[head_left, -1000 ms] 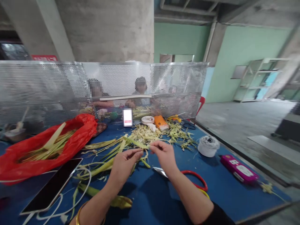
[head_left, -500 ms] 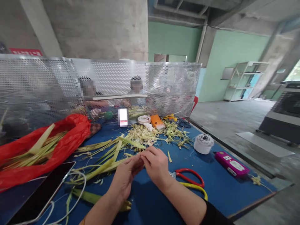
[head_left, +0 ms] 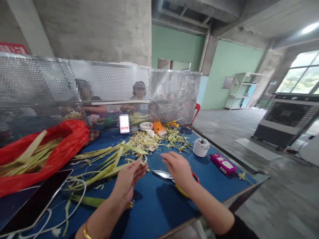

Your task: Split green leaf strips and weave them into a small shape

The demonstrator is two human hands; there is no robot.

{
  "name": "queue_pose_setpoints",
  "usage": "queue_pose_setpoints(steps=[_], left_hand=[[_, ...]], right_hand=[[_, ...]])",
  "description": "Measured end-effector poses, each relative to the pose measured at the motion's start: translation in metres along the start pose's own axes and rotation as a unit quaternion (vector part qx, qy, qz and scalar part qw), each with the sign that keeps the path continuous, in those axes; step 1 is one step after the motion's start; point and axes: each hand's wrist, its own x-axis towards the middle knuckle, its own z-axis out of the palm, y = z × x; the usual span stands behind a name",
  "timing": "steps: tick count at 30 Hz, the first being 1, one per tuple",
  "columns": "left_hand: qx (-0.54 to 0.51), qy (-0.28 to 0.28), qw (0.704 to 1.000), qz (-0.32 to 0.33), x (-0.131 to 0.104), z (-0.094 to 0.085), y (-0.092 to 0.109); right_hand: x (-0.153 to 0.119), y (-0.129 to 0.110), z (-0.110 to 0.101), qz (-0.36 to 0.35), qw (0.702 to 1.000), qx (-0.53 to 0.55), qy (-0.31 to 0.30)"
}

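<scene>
My left hand (head_left: 128,181) is closed in a pinch, with a small pale yellow-green bit of leaf (head_left: 144,162) at its fingertips. To its right, my right hand (head_left: 179,169) hovers with the fingers stretched out and nothing visible in them. Below that hand lie scissors (head_left: 163,174) with one red and one yellow handle, blades pointing left; the hand hides part of them. Long yellow-green leaf strips (head_left: 109,169) spread on the blue table (head_left: 159,212) beyond and left of my left hand. A thicker green stalk piece (head_left: 88,201) is partly behind my left forearm.
A red plastic bag (head_left: 67,139) of leaves and a large tablet (head_left: 35,199) with a white cable are at left. Small curled flower-like pieces (head_left: 142,141), a lit phone (head_left: 124,123), a white string roll (head_left: 200,147) and a purple box (head_left: 223,164) lie farther back. Two people sit behind a perforated screen (head_left: 112,79).
My hands were together at the fingertips and are now apart; the right has moved right, over the scissors. The scissor blades now show. The view has turned slightly right.
</scene>
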Motion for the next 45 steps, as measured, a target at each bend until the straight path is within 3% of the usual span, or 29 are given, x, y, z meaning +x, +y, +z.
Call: queue_pose_setpoints(steps=[1, 2, 6, 11, 16, 20, 22, 26, 29, 31, 32, 34, 37, 40, 45], left_hand=[[0.009, -0.009, 1.000, -0.007, -0.002, 0.000, 0.000], [0.016, -0.016, 1.000, -0.013, -0.004, 0.000, 0.000], [0.025, -0.055, 0.998, -0.035, -0.012, 0.006, -0.010], [0.064, -0.134, 0.986, -0.074, -0.021, 0.019, -0.024], [0.105, -0.164, 0.978, -0.075, -0.017, 0.031, -0.017], [0.089, -0.161, 0.978, -0.101, 0.001, 0.055, -0.010], [0.058, -0.190, 0.969, -0.144, 0.011, 0.071, -0.015], [0.057, -0.220, 0.954, -0.194, 0.025, 0.099, -0.033], [0.072, -0.227, 0.946, -0.222, 0.027, 0.107, -0.043], [0.070, -0.210, 0.951, -0.216, 0.026, 0.104, -0.047], [0.065, -0.196, 0.956, -0.208, 0.025, 0.101, -0.048], [0.050, -0.166, 0.967, -0.189, 0.025, 0.091, -0.048], [0.026, -0.137, 0.976, -0.166, 0.026, 0.076, -0.044], [-0.005, -0.135, 0.980, -0.146, 0.029, 0.065, -0.037], [-0.056, -0.149, 0.980, -0.119, 0.031, 0.056, -0.026]], right_hand=[[-0.002, 0.024, -0.007, 0.011, 0.994, -0.100, -0.031], [-0.003, 0.048, -0.012, 0.016, 0.990, -0.135, -0.042], [0.001, 0.120, -0.017, -0.032, 0.976, -0.197, -0.090], [0.008, 0.145, 0.005, -0.101, 0.966, -0.206, -0.119], [0.006, 0.136, 0.012, -0.085, 0.979, -0.178, -0.043], [-0.008, 0.105, 0.012, -0.045, 0.989, -0.134, 0.038], [-0.019, 0.086, 0.012, -0.047, 0.990, -0.113, 0.064], [-0.044, 0.053, 0.014, -0.089, 0.989, -0.080, 0.090], [-0.063, 0.037, 0.014, -0.165, 0.979, -0.058, 0.108], [-0.075, 0.032, 0.012, -0.187, 0.977, -0.032, 0.101], [-0.080, 0.031, 0.011, -0.166, 0.982, -0.014, 0.090], [-0.088, 0.033, 0.007, -0.076, 0.996, 0.022, 0.045], [-0.091, 0.042, -0.003, 0.041, 0.994, 0.061, -0.080], [-0.085, 0.052, -0.013, 0.035, 0.981, 0.081, -0.171], [-0.069, 0.054, -0.020, -0.005, 0.972, 0.056, -0.227]])
